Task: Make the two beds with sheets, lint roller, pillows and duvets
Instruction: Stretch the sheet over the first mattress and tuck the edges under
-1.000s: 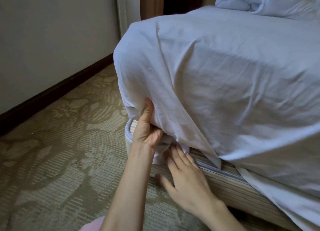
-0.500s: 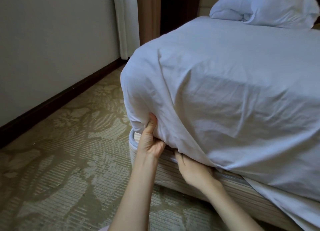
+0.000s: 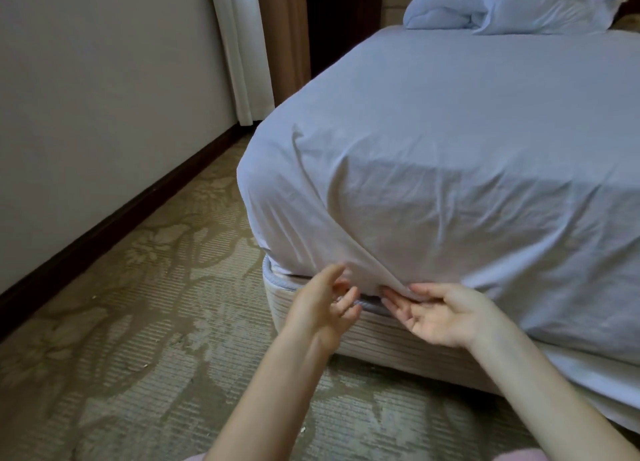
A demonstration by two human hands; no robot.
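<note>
Step in hand: tucking the white sheet (image 3: 433,156) under the mattress at the near left corner of the bed, judged from where the hands are.
Sheet: it covers the mattress top and drapes over the foot edge. A diagonal fold (image 3: 356,249) runs down the corner to the gap above the striped bed base (image 3: 408,346).
Right hand (image 3: 450,317): palm up and fingers (image 3: 398,310) straight and slightly spread. The tips are at the gap where the fold ends, with the thumb lying along the cloth's lower edge. Whether it nips the cloth cannot be told.
Left hand (image 3: 322,308): just beside the corner, fingers (image 3: 346,305) loosely curled and holding nothing, thumb near the sheet.
Doing it well: the person should keep the right hand flat and slide it deep between mattress and base, so the cloth goes in smooth rather than bunched. The left hand can press the diagonal fold against the mattress side to keep the corner sharp during the tuck.
Tension: pulling downward before pushing in should clear the creases over the foot edge.
Left to do: farther right along the foot edge, the loose hem (image 3: 588,377) hangs over the base, untucked.
Risk: a shallow tuck would likely spring out once a duvet is spread.
Pillows (image 3: 512,3): piled at the head end, well apart from the work.
</note>
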